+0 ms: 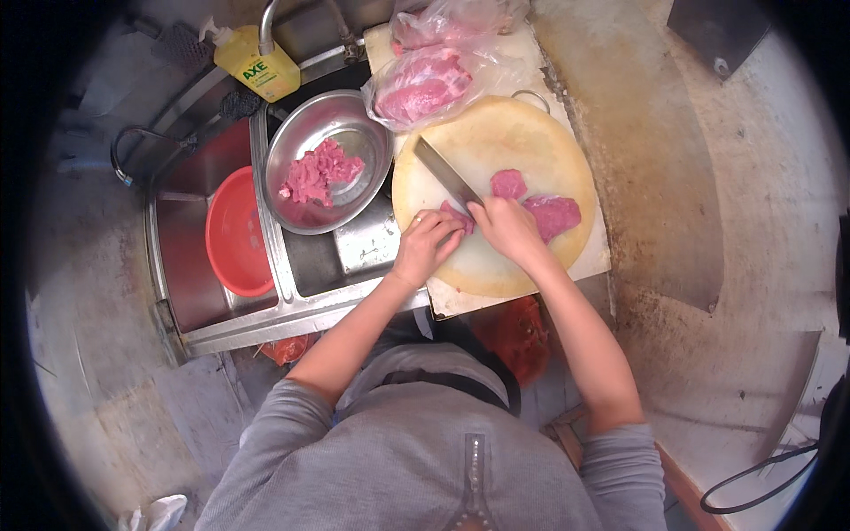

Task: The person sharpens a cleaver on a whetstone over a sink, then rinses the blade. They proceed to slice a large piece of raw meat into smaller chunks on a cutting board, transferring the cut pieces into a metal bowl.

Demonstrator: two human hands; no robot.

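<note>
On a round, yellowish cutting board [498,133], my right hand [508,227] grips a cleaver [443,169], its blade slanting toward the upper left. Just left of the blade, the fingers of my left hand [428,242] press on a small piece of raw red meat [459,218]. Part of that piece is hidden under the fingers and the blade. Two more pieces rest on the board to the right: a small cut chunk [508,184] and a larger slab of meat [552,216] partly behind my right hand.
A steel bowl [362,206] holding cut meat [320,171] sits over the sink [285,265]. Bagged raw meat [425,86] lies behind the board. In the left basin is a red plastic basin [232,245]. A yellow AXE detergent bottle [262,66] stands by the faucet [266,30].
</note>
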